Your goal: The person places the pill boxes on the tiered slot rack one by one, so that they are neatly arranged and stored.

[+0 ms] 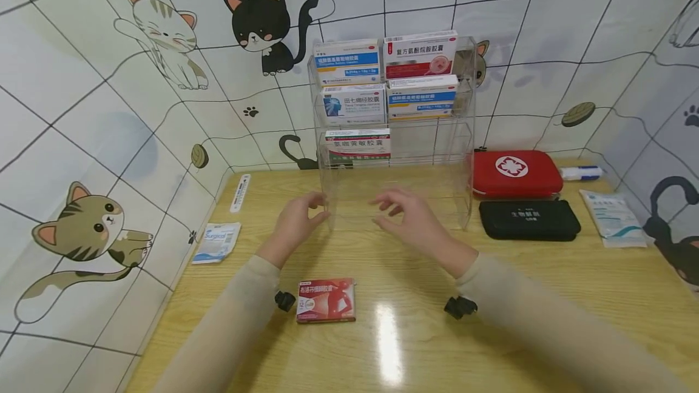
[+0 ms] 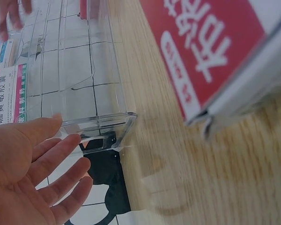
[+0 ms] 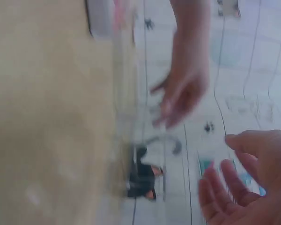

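Observation:
A clear acrylic rack (image 1: 401, 196) stands against the wall, with several medicine boxes on its tiers. My left hand (image 1: 295, 223) is at the rack's lower left side; in the left wrist view its thumb lies by the clear edge, fingers loosely extended. Whether it touches the edge I cannot tell. My right hand (image 1: 412, 220) hovers before the bottom tier, fingers loosely bent and holding nothing. On the table nearer me lies a red and white medicine box (image 1: 326, 301). A green, red and white box (image 1: 358, 144) occupies the left of the third tier.
Right of the rack are a red first-aid case (image 1: 516, 174), a black zip case (image 1: 530, 221), a marker (image 1: 581, 173) and a white packet (image 1: 614, 218). To the left lie a surgical packet (image 1: 216, 242) and a white strip (image 1: 240, 193).

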Motion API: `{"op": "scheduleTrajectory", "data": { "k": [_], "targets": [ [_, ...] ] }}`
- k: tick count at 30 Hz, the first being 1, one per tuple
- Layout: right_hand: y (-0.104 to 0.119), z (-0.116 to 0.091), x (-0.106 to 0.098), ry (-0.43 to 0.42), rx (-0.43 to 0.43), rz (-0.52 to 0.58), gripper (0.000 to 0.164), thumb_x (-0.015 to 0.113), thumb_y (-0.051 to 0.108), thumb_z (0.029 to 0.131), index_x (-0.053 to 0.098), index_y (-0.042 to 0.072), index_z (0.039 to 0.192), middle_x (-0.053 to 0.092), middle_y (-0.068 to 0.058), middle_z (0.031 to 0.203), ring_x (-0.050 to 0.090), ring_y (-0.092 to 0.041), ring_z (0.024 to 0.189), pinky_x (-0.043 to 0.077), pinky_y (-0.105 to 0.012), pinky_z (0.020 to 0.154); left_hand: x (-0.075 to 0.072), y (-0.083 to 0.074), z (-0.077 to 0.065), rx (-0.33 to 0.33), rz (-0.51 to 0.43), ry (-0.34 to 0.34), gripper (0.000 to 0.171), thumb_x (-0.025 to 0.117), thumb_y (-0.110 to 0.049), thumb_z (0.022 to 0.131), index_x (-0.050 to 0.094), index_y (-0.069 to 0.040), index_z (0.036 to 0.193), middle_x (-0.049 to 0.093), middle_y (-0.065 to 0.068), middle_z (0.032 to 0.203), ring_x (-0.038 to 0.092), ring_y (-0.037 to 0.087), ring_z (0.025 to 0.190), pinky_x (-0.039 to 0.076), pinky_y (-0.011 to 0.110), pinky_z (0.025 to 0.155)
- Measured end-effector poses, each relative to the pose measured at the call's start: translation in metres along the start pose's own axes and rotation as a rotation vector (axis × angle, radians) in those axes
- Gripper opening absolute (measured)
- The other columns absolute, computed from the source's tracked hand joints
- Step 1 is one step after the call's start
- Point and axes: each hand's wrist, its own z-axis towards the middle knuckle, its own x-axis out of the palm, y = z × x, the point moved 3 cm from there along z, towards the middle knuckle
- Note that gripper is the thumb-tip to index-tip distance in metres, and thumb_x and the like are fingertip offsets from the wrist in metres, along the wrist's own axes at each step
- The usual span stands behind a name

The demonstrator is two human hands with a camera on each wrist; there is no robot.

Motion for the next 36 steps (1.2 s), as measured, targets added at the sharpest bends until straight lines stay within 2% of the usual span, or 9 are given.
{"op": "scheduleTrajectory", "data": {
  "k": [3, 5, 10, 13, 16, 22, 28, 31, 36],
  "targets": [
    [0.011, -0.025, 0.024, 0.162, 0.024, -0.049, 0.033, 0.081, 0.018, 0.090, 0.071, 0.014, 0.122, 0.068, -0.003, 0.125, 0.067, -0.025, 0.104, 0.061, -0.043, 0.087, -0.001, 0.001, -0.001, 0.002, 0.003, -0.006, 0.039, 0.074, -0.027, 0.097, 0.065, -0.014, 0.133, 0.074, 0.004, 0.124, 0.066, 0.029, 0.121, 0.055, 0.050, 0.100],
    [0.018, -0.039, 0.039, 0.235, 0.023, -0.076, 0.035, 0.081, 0.022, 0.090, 0.071, 0.017, 0.123, 0.067, 0.001, 0.126, 0.067, -0.024, 0.106, 0.060, -0.042, 0.088, -0.002, 0.002, -0.002, 0.002, 0.009, -0.008, 0.039, 0.074, -0.028, 0.097, 0.066, -0.014, 0.133, 0.074, 0.005, 0.124, 0.066, 0.029, 0.120, 0.055, 0.051, 0.099],
    [0.019, -0.061, 0.071, 0.338, 0.039, -0.120, 0.041, 0.081, 0.032, 0.091, 0.069, 0.020, 0.128, 0.065, 0.006, 0.128, 0.066, -0.021, 0.111, 0.057, -0.039, 0.093, -0.003, 0.002, -0.003, -0.006, 0.006, 0.000, 0.040, 0.073, -0.028, 0.098, 0.065, -0.013, 0.134, 0.074, 0.006, 0.125, 0.066, 0.030, 0.120, 0.055, 0.051, 0.100],
    [0.012, -0.070, 0.089, 0.404, 0.055, -0.150, 0.050, 0.081, 0.039, 0.089, 0.066, 0.019, 0.132, 0.063, 0.003, 0.132, 0.063, -0.020, 0.119, 0.055, -0.042, 0.102, -0.002, 0.005, -0.003, -0.017, 0.003, 0.007, 0.042, 0.073, -0.029, 0.098, 0.064, -0.012, 0.136, 0.073, 0.006, 0.126, 0.065, 0.029, 0.121, 0.054, 0.051, 0.100],
    [0.010, -0.074, 0.098, 0.445, 0.063, -0.164, 0.060, 0.083, 0.044, 0.086, 0.064, 0.017, 0.136, 0.062, -0.001, 0.137, 0.058, -0.023, 0.128, 0.050, -0.047, 0.110, -0.003, 0.005, -0.003, -0.021, 0.011, 0.007, 0.041, 0.072, -0.030, 0.099, 0.064, -0.013, 0.135, 0.073, 0.007, 0.126, 0.065, 0.029, 0.121, 0.054, 0.051, 0.100],
    [0.010, -0.076, 0.102, 0.451, 0.069, -0.155, 0.072, 0.085, 0.050, 0.081, 0.062, 0.015, 0.139, 0.062, -0.001, 0.139, 0.055, -0.023, 0.132, 0.047, -0.047, 0.114, -0.003, 0.002, -0.001, -0.008, 0.012, 0.013, 0.040, 0.072, -0.029, 0.099, 0.064, -0.013, 0.135, 0.073, 0.008, 0.126, 0.065, 0.030, 0.121, 0.054, 0.052, 0.101],
    [0.010, -0.077, 0.102, 0.439, 0.048, -0.174, 0.075, 0.087, 0.049, 0.079, 0.061, 0.013, 0.141, 0.064, -0.001, 0.136, 0.055, -0.021, 0.129, 0.048, -0.044, 0.112, -0.004, -0.001, 0.000, -0.013, -0.001, 0.017, 0.042, 0.072, -0.027, 0.099, 0.063, -0.012, 0.137, 0.072, 0.009, 0.127, 0.065, 0.031, 0.122, 0.053, 0.052, 0.102],
    [0.010, -0.078, 0.100, 0.408, 0.072, -0.104, 0.073, 0.091, 0.041, 0.077, 0.062, 0.014, 0.139, 0.063, 0.000, 0.132, 0.059, -0.018, 0.123, 0.050, -0.041, 0.109, -0.004, -0.003, -0.001, -0.011, -0.004, 0.022, 0.042, 0.072, -0.027, 0.099, 0.063, -0.013, 0.137, 0.072, 0.009, 0.128, 0.065, 0.031, 0.122, 0.053, 0.052, 0.103],
    [0.009, -0.081, 0.094, 0.355, 0.145, 0.145, 0.068, 0.093, 0.017, 0.075, 0.062, 0.011, 0.135, 0.061, -0.001, 0.124, 0.066, -0.016, 0.104, 0.060, -0.033, 0.093, -0.003, -0.003, -0.001, -0.016, -0.007, 0.020, 0.041, 0.072, -0.028, 0.099, 0.063, -0.014, 0.136, 0.072, 0.010, 0.127, 0.065, 0.031, 0.122, 0.053, 0.052, 0.103]
  ]
}}
